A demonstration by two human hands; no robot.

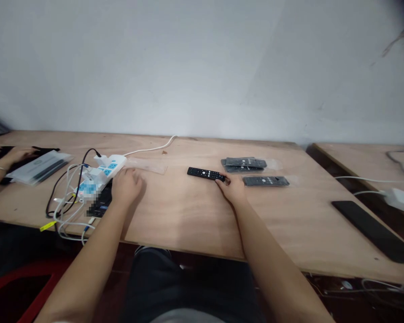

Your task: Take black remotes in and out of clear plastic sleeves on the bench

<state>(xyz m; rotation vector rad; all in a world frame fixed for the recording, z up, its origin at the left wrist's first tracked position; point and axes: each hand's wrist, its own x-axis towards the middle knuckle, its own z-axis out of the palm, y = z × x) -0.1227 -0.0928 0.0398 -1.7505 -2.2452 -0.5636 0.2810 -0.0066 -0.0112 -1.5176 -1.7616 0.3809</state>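
Note:
A black remote control (pixel 205 173) lies across the table, its button side up. My right hand (pixel 234 188) pinches its right end between thumb and fingers. My left hand (pixel 126 185) rests loosely bent beside the power strip (pixel 112 167), near a clear plastic sleeve (pixel 148 165); its fingertips are partly hidden and nothing shows in it. Just right of my right hand is a remote in a plastic sleeve (pixel 265 181). Behind it lie several more sleeved remotes (pixel 244 164), overlapping. Partly under my left wrist sits a dark object (pixel 103 206), blurred out in part.
Tangled white and black cables (pixel 65 206) spread from the power strip to the front edge. At far left a person's hand (pixel 18 154) is near a white packet (pixel 40 167). A black phone-like slab (pixel 373 229) lies at right, near a white adapter (pixel 402 199).

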